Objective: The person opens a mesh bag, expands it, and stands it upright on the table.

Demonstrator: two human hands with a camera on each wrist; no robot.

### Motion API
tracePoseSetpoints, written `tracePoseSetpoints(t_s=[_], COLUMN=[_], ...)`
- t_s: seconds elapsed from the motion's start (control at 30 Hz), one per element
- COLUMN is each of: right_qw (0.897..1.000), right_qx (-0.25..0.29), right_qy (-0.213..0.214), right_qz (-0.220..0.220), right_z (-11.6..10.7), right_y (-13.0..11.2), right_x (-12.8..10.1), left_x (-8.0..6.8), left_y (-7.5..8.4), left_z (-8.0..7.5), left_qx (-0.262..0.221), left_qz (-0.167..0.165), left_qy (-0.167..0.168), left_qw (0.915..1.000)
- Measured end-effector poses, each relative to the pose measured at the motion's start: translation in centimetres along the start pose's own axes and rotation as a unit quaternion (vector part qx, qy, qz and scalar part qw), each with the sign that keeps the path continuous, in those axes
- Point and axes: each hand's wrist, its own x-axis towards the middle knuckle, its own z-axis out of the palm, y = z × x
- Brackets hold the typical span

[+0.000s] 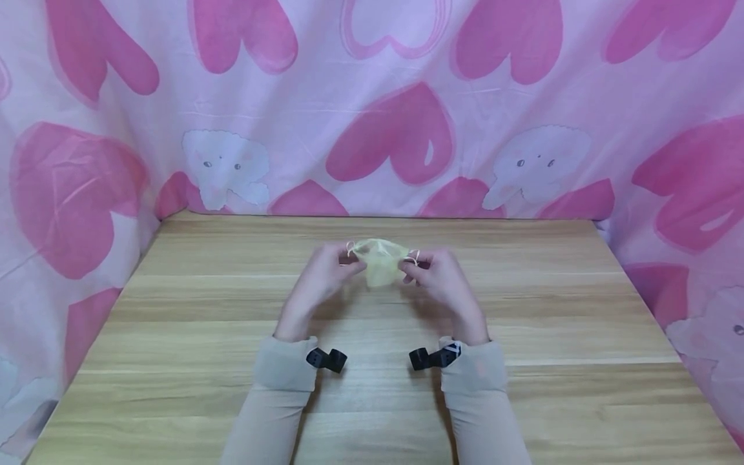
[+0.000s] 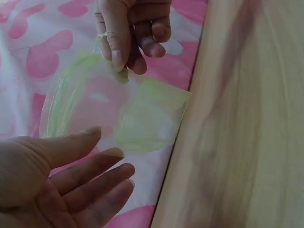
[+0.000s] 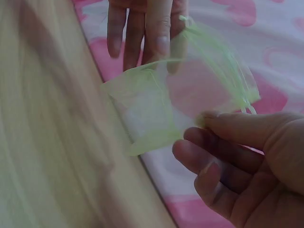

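A sheer yellow-green drawstring pouch [image 1: 380, 268] is stretched between my two hands above the wooden table. My left hand [image 1: 332, 270] pinches its left side between thumb and index finger, the other fingers loosely extended. On the opposite side, my right hand [image 1: 433, 274] pinches the pouch with thumb and fingertips. Looped drawstring ends show at both upper corners, beside the hands. In the right wrist view, the gathered mouth of the pouch [image 3: 166, 107] lies toward the upper right, and a denser, paler patch shows in its lower part. The backdrop is visible through the fabric.
The wood-grain table [image 1: 192, 361] spreads beneath both arms. A pink and white curtain [image 1: 302, 103] with hearts and bear faces surrounds its back and sides. Small black cameras [image 1: 334, 360] are strapped over the sleeve cuffs at both wrists.
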Motion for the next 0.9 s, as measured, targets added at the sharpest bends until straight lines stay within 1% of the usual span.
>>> tracePoseSetpoints(t_s=[0.13,0.27,0.37,0.5,0.63,0.77,0.9], right_qw=[0.999,0.999,0.998,0.998,0.999,0.999,0.999], right_qx=[0.006,-0.003,-0.004,0.006,0.008,-0.005,-0.021], right_qy=[-0.024,-0.03,-0.033,-0.026,-0.019,-0.021,-0.022], right_qz=[0.029,0.045,0.051,0.055,0.048,0.038,0.032], right_z=[0.3,0.6,0.7,0.7,0.7,0.7,0.5], right_y=[0.8,1.4,1.7,2.0,2.3,2.4,2.4], right_x=[0.1,0.3,0.4,0.5,0.5,0.6,0.7], left_x=[0.2,0.3,0.4,0.6,0.7,0.7,0.7], left_y=[-0.6,-0.9,-1.0,-1.2,-1.4,-1.5,-1.5], left_z=[0.4,0.8,1.1,1.1,1.0,0.9,0.9], left_qx=[0.031,0.041,0.029,0.004,-0.026,-0.051,-0.054], left_qz=[-0.013,-0.023,-0.046,-0.07,-0.076,-0.074,-0.073], left_qy=[-0.004,-0.011,-0.018,-0.019,-0.013,-0.015,-0.011], left_qw=[0.9994,0.9988,0.9984,0.9974,0.9967,0.9958,0.9958])
